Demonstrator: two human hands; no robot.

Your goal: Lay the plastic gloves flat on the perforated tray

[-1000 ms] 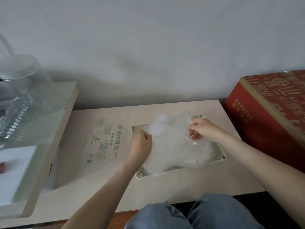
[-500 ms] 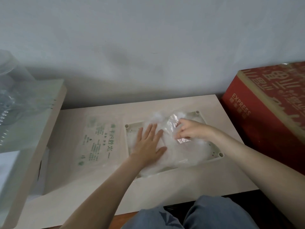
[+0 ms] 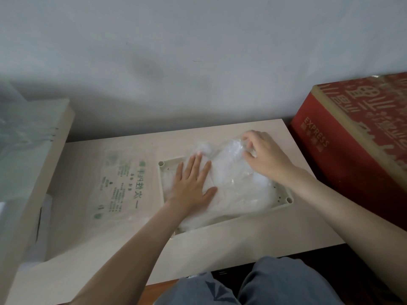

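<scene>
A heap of clear plastic gloves [image 3: 237,183] covers most of the cream perforated tray [image 3: 164,170] on the low table. My left hand [image 3: 191,183] lies flat with fingers spread, pressing the left part of the gloves down onto the tray. My right hand [image 3: 262,155] is at the heap's far right corner, fingers curled and pinching the plastic there. Much of the tray's surface is hidden under the gloves.
An empty printed plastic bag [image 3: 123,186] lies flat on the table left of the tray. A red EXPRESS carton [image 3: 352,146] stands close on the right. A raised shelf [image 3: 33,172] with clear plastic items flanks the left. The wall is right behind.
My left hand went from gripping the gloves to lying flat on them. My right hand moved toward the far right corner, pulling the plastic out. The heap is lower and more spread.
</scene>
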